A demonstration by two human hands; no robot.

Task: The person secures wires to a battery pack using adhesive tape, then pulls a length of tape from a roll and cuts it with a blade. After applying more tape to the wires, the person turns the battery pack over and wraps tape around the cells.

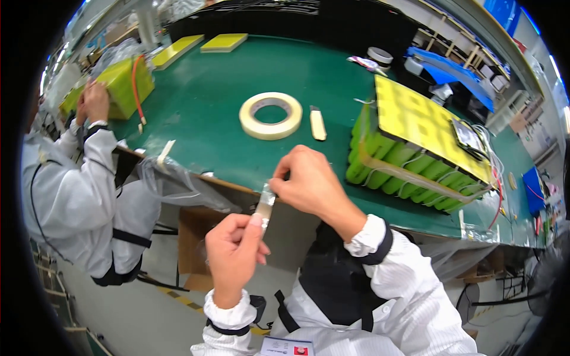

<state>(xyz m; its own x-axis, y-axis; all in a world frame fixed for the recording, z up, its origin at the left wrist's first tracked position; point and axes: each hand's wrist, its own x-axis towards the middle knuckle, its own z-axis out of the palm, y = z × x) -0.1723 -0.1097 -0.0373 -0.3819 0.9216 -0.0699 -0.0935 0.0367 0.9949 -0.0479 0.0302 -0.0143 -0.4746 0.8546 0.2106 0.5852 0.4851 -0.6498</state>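
A short, shiny strip of tape (pixel 265 204) is stretched between my two hands, just off the front edge of the table. My left hand (pixel 233 246) pinches its lower end between thumb and fingers. At the upper end, my right hand (pixel 309 183) grips it with thumb and forefinger. Beyond my hands lie a roll of cream masking tape (pixel 249 123) and a utility knife (pixel 317 124) with a pale handle. To the right stands a battery pack (pixel 415 157) of green cylindrical cells with a yellow top board, tape around its side and thin wires.
The green table (pixel 202 101) spans the view. At the left, a co-worker's hands (pixel 94 102) touch a yellow-wrapped block (pixel 127 89) with an orange cable (pixel 135 89). Two yellow slabs (pixel 224 43) lie at the back. A plastic bag (pixel 178 184) hangs from the front edge, above a cardboard box (pixel 196 237).
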